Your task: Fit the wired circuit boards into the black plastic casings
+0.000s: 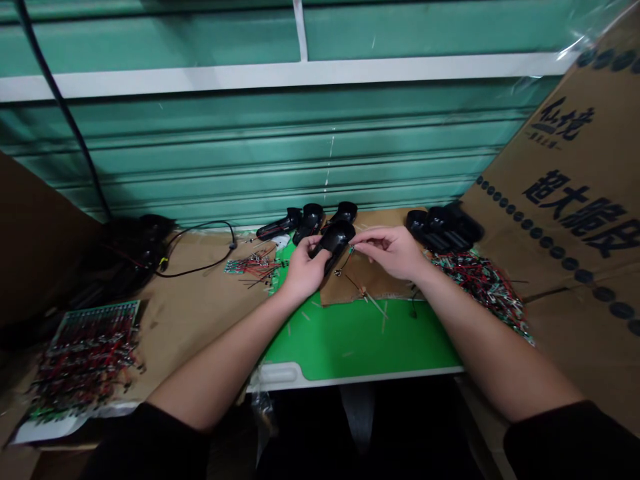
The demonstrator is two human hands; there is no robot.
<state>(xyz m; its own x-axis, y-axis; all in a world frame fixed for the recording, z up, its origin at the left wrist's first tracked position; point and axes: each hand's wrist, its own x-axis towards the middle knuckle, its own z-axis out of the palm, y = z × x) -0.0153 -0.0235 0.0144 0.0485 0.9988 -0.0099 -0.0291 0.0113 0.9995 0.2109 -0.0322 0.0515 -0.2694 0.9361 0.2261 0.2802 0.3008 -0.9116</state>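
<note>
My left hand (306, 268) is wrapped round a black plastic housing (338, 237), tilted with its wide rounded end up and away from me. At the housing's right side, my right hand (389, 249) pinches a small wired circuit board (351, 250); a thin dark lead with a small end piece hangs below the fingertips. Both hands are above a cardboard piece (370, 280) on a green board (350, 347). More black housings (313, 220) lie just behind my left hand. The inside of the held housing is hard to make out.
Wired circuit boards lie in a heap (483, 287) at right, a small bunch (253, 263) left of my hands and a large panel (90, 353) at far left. Black housings (443, 227) sit back right. A black cable (200, 273) curls at left. Printed cardboard (575, 200) walls the right.
</note>
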